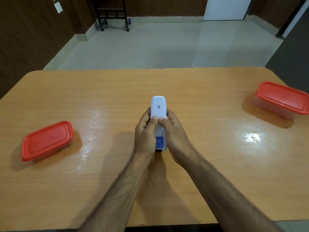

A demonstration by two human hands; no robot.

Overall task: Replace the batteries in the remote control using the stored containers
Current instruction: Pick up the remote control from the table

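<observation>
A white remote control [158,104] is held back side up over the middle of the wooden table [117,91], with a QR sticker near its far end and a blue label near me. My left hand [145,134] grips its left side and my right hand [175,136] grips its right side. Both thumbs press side by side on the back cover. One clear container with a red lid [47,140] stands at the left, another red-lidded container [282,99] at the far right. Both lids are on, and their contents do not show.
The table's far edge runs across the middle of the view, with tiled floor beyond. A black wheeled stand [113,14] is by the back wall. A dark panel [292,52] rises at the right.
</observation>
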